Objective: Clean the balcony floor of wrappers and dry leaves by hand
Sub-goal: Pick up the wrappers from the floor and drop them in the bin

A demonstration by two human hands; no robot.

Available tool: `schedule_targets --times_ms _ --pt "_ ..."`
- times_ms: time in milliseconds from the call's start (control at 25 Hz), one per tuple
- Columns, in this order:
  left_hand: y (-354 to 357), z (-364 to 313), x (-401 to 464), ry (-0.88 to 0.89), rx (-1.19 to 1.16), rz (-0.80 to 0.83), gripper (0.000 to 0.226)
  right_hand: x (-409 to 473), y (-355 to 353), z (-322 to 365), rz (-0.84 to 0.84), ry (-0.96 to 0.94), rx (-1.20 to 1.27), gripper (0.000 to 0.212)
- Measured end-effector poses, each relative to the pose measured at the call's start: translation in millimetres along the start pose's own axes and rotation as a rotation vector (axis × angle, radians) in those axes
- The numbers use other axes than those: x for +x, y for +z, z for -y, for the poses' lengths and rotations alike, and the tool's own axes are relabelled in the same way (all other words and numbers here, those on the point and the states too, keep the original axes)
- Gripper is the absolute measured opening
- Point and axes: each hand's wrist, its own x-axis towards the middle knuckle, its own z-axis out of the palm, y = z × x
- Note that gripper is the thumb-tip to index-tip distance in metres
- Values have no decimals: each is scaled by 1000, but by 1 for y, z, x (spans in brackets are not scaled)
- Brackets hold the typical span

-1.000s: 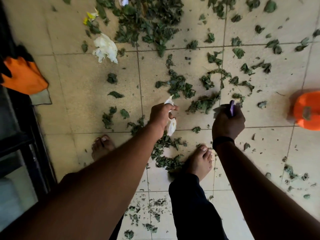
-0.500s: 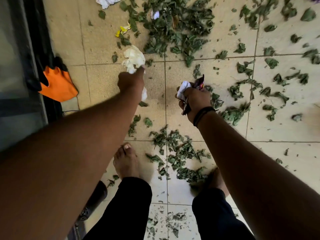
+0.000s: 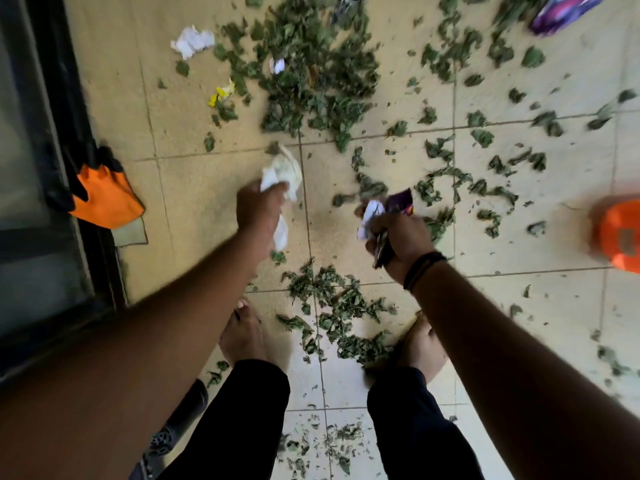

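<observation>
Fingers of left hand (image 3: 258, 207) grip crumpled white wrapper (image 3: 282, 171), which sticks out forward from the fist. Fingers of right hand (image 3: 398, 237) clutch purple wrapper (image 3: 401, 200), long axis running forward. Both arms extended over leaf-strewn floor (image 3: 214, 188).

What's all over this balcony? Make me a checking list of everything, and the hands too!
Surface: tiled floor, beige, strewn with litter.
Job's things: dry leaves in a big pile and scattered; white paper, yellow scrap, purple wrapper lying loose.
Clutter: orange cloth; orange object, blurred.
Hands: left hand holds white crumpled paper; right hand holds collected wrappers.
Cables: nothing seen.
Surroundings: dark door frame; bare feet.
</observation>
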Motion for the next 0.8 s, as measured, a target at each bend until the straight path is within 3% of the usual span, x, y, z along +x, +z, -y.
schedule_targets --times_ms 80,120,360,480,640,720,800 --pt "-22 -16 -87 36 38 207 13 -55 -15 3 -68 50 44 27" --pt "-28 -25 -129 29 106 314 10 -89 -24 9 -83 56 85 29" --pt "-121 -127 -366 171 377 672 49 -337 -66 87 -302 21 221 23" --pt "-174 -190 -485 342 430 808 69 -457 -73 121 -235 11 351 16" --pt "-213 -245 -603 580 528 842 55 -575 -98 157 -89 -53 441 30" --pt "-224 -267 -649 625 538 818 43 -609 -115 178 -50 -113 408 18" --pt "-223 -279 -673 646 468 796 57 -632 -136 197 5 -157 434 6"
